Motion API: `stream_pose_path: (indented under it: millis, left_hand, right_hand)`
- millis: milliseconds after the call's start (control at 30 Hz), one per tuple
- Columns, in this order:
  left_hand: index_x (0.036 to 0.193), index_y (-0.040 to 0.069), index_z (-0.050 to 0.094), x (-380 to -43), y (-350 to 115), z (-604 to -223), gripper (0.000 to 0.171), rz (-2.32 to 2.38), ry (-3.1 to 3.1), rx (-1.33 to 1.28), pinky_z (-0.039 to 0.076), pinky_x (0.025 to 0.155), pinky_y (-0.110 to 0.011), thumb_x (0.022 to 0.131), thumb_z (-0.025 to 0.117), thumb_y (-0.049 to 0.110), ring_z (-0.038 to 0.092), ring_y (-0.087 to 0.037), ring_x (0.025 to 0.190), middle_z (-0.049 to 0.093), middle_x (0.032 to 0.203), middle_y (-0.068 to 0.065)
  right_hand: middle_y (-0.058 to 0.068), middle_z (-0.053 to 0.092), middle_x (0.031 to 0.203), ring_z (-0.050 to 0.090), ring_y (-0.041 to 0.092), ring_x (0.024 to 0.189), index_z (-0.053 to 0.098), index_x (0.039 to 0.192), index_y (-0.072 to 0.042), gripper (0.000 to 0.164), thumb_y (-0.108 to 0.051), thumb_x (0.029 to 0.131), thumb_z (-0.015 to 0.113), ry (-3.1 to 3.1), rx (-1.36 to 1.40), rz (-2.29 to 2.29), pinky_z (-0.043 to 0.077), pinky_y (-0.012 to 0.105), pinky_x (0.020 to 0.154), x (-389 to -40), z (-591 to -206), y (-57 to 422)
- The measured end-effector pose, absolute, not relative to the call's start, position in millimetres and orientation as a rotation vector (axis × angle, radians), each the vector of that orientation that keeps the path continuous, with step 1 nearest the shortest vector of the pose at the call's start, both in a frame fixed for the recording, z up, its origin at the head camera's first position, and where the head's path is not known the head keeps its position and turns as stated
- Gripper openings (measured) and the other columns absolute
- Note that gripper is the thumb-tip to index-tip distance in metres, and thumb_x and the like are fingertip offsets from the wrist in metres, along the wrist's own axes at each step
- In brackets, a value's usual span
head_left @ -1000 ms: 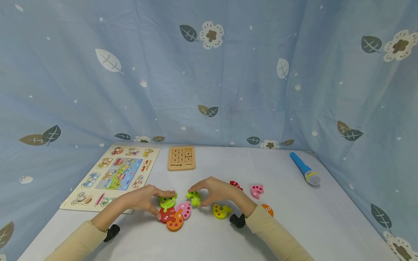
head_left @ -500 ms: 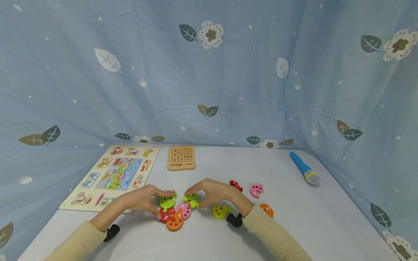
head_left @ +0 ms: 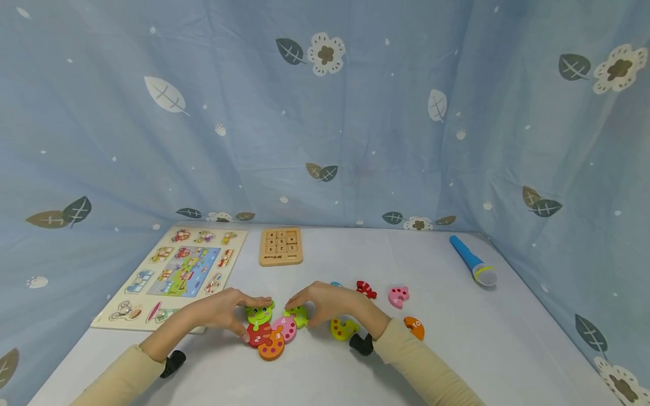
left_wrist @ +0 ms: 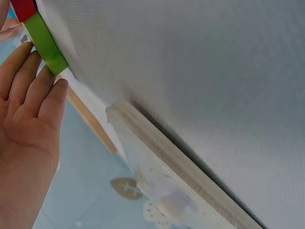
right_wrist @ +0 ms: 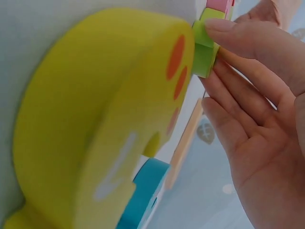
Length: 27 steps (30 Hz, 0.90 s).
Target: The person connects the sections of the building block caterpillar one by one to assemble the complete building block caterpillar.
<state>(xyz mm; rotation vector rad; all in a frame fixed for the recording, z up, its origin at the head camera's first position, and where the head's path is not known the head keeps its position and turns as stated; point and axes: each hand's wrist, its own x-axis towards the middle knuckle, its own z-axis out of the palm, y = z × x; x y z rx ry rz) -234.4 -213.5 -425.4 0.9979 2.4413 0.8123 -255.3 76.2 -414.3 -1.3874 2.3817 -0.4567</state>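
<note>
- Right of pink piece (head_left: pixel 284 329): green piece (head_left: pixel 301 318), long axis slanting far-left to near-right, fingers of right hand (head_left: pixel 326 301) pinching it.
- Left of pink piece: head (head_left: pixel 259 314) pointing away, left hand (head_left: pixel 227 308) gripping.

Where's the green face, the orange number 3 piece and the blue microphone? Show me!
Green face (head_left: pixel 260 315): head view, middle of its front.
Orange number 3 piece (head_left: pixel 271 347): head view, its top.
Blue microphone (head_left: pixel 471 260): head view, on the handle.

Blue microphone (head_left: pixel 473 261) lying far right; wooden number puzzle (head_left: pixel 281 246) near leaf-print curtain (head_left: pixel 355 124); picture-puzzle board (head_left: pixel 200 265) at left.
</note>
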Motion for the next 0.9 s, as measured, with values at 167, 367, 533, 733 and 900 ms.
stream_pose_path:
  millis: [167, 367, 533, 733, 900]
  left_hand:
    - [0.136, 0.021, 0.057, -235, -214, -426, 0.078, 0.816, 2.440, 1.002, 0.037, 0.104, -0.057, 0.066, 0.086, 0.037, 0.042, -0.036, 0.132, 0.047, 0.144, -0.004]
    - [0.136, 0.021, 0.057, -235, -214, -426, 0.078, 0.814, 2.442, 0.997, 0.037, 0.104, -0.057, 0.066, 0.086, 0.037, 0.042, -0.036, 0.132, 0.047, 0.144, -0.003]
    - [0.136, 0.020, 0.057, -235, -213, -425, 0.078, 0.815, 2.438, 0.990, 0.037, 0.104, -0.055, 0.066, 0.087, 0.036, 0.042, -0.034, 0.132, 0.047, 0.144, -0.003]
    - [0.136, 0.020, 0.057, -235, -213, -425, 0.077, 0.822, 2.428, 0.986, 0.036, 0.105, -0.056, 0.067, 0.087, 0.034, 0.042, -0.034, 0.133, 0.047, 0.145, -0.004]
    - [0.137, 0.018, 0.057, -235, -214, -424, 0.078, 0.829, 2.421, 0.993, 0.036, 0.105, -0.056, 0.067, 0.086, 0.034, 0.042, -0.035, 0.132, 0.046, 0.145, -0.005]
  right_hand:
    - [-0.007, 0.058, 0.133, 0.050, 0.007, 0.125, 0.063, 0.130, -0.017, 0.054, -0.012, 0.079, 0.080, 2.370, -1.376, -0.461, 0.043, 0.024, 0.101, -257, -415, 76]
    - [-0.007, 0.059, 0.132, 0.050, 0.007, 0.125, 0.063, 0.129, -0.017, 0.053, -0.012, 0.079, 0.081, 2.359, -1.371, -0.490, 0.043, 0.025, 0.101, -258, -416, 76]
    - [-0.008, 0.059, 0.131, 0.050, 0.006, 0.124, 0.064, 0.129, -0.016, 0.053, -0.013, 0.079, 0.081, 2.358, -1.386, -0.505, 0.042, 0.025, 0.102, -259, -415, 77]
    - [-0.007, 0.058, 0.133, 0.049, 0.007, 0.126, 0.060, 0.132, -0.013, 0.056, -0.018, 0.080, 0.080, 2.390, -1.381, -0.535, 0.041, 0.027, 0.103, -255, -412, 82]
    - [-0.006, 0.057, 0.134, 0.049, 0.008, 0.127, 0.059, 0.134, -0.011, 0.056, -0.021, 0.082, 0.079, 2.400, -1.372, -0.604, 0.041, 0.028, 0.104, -249, -408, 91]
